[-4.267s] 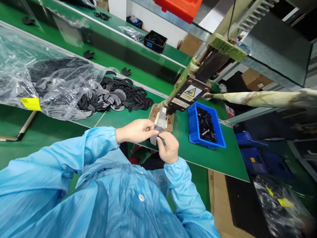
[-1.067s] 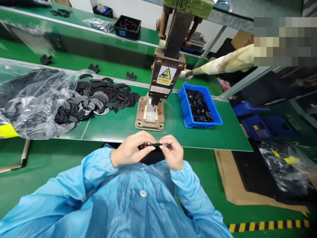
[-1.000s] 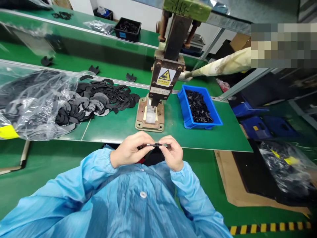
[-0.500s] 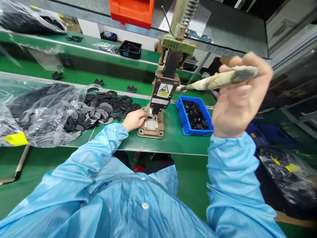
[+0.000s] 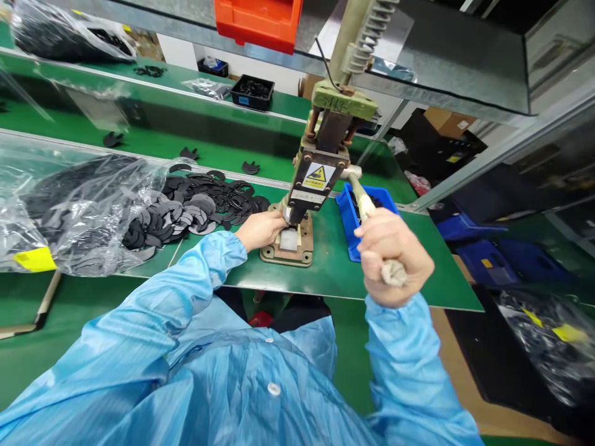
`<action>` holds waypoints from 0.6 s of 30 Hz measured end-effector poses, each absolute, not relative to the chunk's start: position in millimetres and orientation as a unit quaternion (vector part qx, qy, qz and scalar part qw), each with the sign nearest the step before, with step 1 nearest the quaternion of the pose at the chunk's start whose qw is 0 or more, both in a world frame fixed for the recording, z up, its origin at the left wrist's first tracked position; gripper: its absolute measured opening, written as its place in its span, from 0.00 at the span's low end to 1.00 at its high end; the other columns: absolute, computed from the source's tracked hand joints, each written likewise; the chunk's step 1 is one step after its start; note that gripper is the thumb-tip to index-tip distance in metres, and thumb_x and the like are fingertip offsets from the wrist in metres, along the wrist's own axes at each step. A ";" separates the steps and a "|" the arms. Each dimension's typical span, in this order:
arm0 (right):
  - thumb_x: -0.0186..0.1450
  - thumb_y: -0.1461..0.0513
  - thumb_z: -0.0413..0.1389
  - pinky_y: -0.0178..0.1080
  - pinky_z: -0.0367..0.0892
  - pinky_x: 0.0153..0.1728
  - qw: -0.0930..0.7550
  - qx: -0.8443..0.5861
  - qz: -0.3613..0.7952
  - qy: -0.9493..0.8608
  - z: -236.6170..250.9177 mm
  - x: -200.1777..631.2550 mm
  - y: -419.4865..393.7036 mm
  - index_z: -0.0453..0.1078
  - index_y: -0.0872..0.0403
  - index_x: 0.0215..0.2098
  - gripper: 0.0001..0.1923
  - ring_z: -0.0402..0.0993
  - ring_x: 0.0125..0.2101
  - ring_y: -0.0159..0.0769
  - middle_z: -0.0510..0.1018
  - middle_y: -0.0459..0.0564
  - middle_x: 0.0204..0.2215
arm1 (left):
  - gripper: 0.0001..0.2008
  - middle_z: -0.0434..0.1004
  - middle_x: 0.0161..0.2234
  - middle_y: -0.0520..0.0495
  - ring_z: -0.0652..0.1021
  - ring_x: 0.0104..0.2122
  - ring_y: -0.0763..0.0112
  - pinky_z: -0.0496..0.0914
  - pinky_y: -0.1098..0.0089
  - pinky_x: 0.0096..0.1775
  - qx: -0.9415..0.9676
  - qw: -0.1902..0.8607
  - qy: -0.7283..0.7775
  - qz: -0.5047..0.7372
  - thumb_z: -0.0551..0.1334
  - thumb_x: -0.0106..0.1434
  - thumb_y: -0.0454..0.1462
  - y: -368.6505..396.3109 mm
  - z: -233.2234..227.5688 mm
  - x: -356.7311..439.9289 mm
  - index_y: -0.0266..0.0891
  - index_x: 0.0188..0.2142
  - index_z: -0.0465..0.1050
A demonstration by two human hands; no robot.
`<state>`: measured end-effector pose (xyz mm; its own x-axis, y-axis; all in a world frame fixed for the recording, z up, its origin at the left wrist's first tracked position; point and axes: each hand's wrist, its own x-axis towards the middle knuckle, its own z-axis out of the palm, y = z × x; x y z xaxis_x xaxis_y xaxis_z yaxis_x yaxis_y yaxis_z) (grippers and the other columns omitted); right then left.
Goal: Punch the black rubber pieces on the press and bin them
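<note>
right hand (image 5: 393, 254) fisted round the press lever (image 5: 365, 201); left hand (image 5: 260, 228) at the press base (image 5: 287, 246), fingertips pinched under the ram, held piece hidden.

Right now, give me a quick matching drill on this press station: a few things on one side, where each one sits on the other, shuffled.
Things:
1. left hand
2. right hand
3. blue bin
4. orange bin

Places:
A. on the overhead shelf
B. closed around the press lever
C. at the press base plate
D. on the green table, right of the press

Pairs: 1-C, 2-B, 3-D, 4-A
</note>
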<state>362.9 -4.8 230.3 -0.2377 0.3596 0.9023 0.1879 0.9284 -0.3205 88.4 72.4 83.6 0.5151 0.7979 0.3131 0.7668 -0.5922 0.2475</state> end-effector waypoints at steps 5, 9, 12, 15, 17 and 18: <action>0.65 0.62 0.63 0.60 0.73 0.59 0.611 -0.199 0.021 -0.766 180.9 360.4 -14.5 0.68 0.50 0.26 0.11 0.80 0.35 0.37 0.76 0.41 0.25 | 0.18 0.82 0.56 0.44 0.83 0.54 0.62 0.76 0.67 0.52 0.874 0.069 0.442 0.193 0.55 0.78 0.39 71.1 92.9 83.2 0.45 0.56 0.82; 0.64 0.63 0.63 0.59 0.74 0.57 0.636 -0.193 0.014 -0.747 170.1 355.8 -12.2 0.67 0.50 0.26 0.11 0.79 0.34 0.36 0.76 0.41 0.24 | 0.18 0.84 0.55 0.43 0.81 0.56 0.60 0.74 0.65 0.58 0.845 0.058 0.508 0.159 0.56 0.76 0.37 111.2 106.1 52.3 0.43 0.56 0.83; 0.62 0.64 0.62 0.58 0.74 0.56 0.646 -0.185 0.005 -0.741 170.4 355.5 -9.4 0.67 0.50 0.25 0.10 0.79 0.34 0.36 0.75 0.40 0.24 | 0.19 0.84 0.56 0.41 0.81 0.58 0.55 0.72 0.63 0.60 0.800 0.048 0.590 0.097 0.60 0.73 0.38 157.0 115.5 25.6 0.40 0.58 0.82; 0.63 0.63 0.62 0.58 0.75 0.56 0.642 -0.192 0.001 -0.742 169.7 357.4 -8.4 0.67 0.49 0.26 0.10 0.80 0.33 0.36 0.75 0.40 0.24 | 0.22 0.84 0.57 0.43 0.80 0.58 0.56 0.71 0.65 0.60 0.793 0.082 0.604 0.002 0.64 0.69 0.39 187.2 119.5 12.9 0.42 0.61 0.80; 0.63 0.61 0.63 0.58 0.76 0.55 0.637 -0.195 -0.002 -0.745 168.7 358.8 -8.7 0.67 0.49 0.26 0.11 0.80 0.33 0.36 0.75 0.40 0.24 | 0.25 0.83 0.59 0.42 0.80 0.58 0.56 0.70 0.65 0.60 0.800 0.105 0.590 -0.041 0.67 0.66 0.40 192.2 118.9 12.6 0.44 0.63 0.80; 0.63 0.61 0.63 0.58 0.76 0.55 0.636 -0.195 -0.003 -0.747 168.3 359.2 -9.0 0.67 0.49 0.26 0.11 0.80 0.33 0.36 0.75 0.40 0.24 | 0.26 0.82 0.60 0.43 0.79 0.58 0.55 0.70 0.64 0.60 0.804 0.112 0.582 -0.051 0.68 0.64 0.40 191.1 117.9 13.8 0.46 0.63 0.80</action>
